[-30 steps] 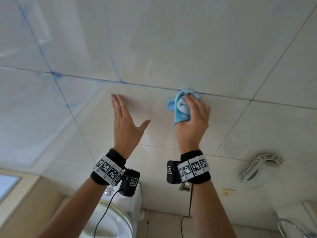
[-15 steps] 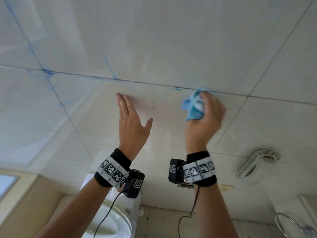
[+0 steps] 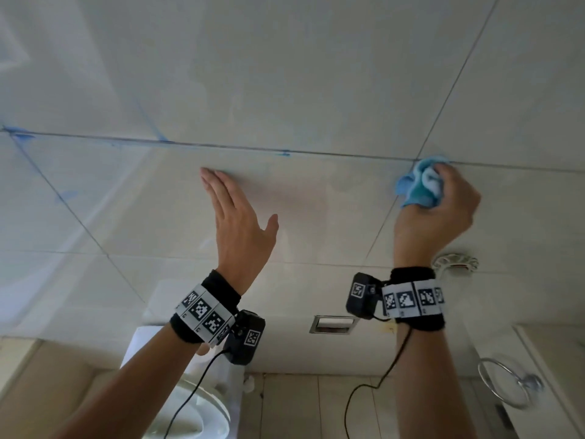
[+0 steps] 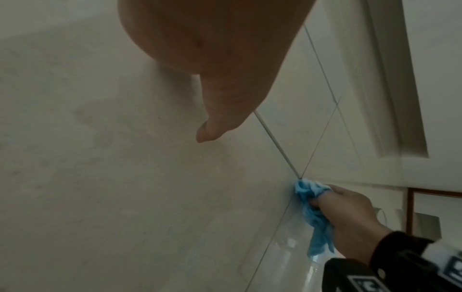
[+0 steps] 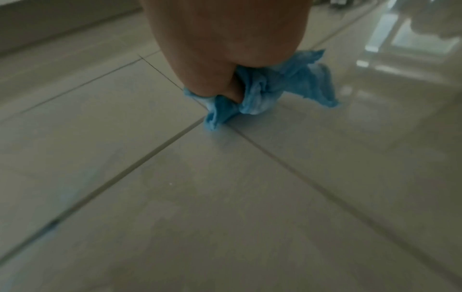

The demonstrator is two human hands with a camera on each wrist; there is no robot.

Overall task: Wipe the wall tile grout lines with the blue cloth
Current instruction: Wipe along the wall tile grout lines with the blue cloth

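Softness rules the blue cloth (image 3: 419,182), light and limp, bunched in the right hand (image 3: 435,213) whose fingers (image 4: 325,199) curl round it at the grout crossing (image 5: 212,120); left hand (image 3: 235,223) flat, fingers straight.

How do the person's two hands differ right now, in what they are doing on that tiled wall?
The left hand lies flat with straight fingers against a bare tile; the right hand is curled in a grip around the blue cloth. The left hand holds nothing and sits below the horizontal grout line; the right hand presses its cloth where two grout lines cross. Both are raised to the wall and wear black wristbands with cameras.
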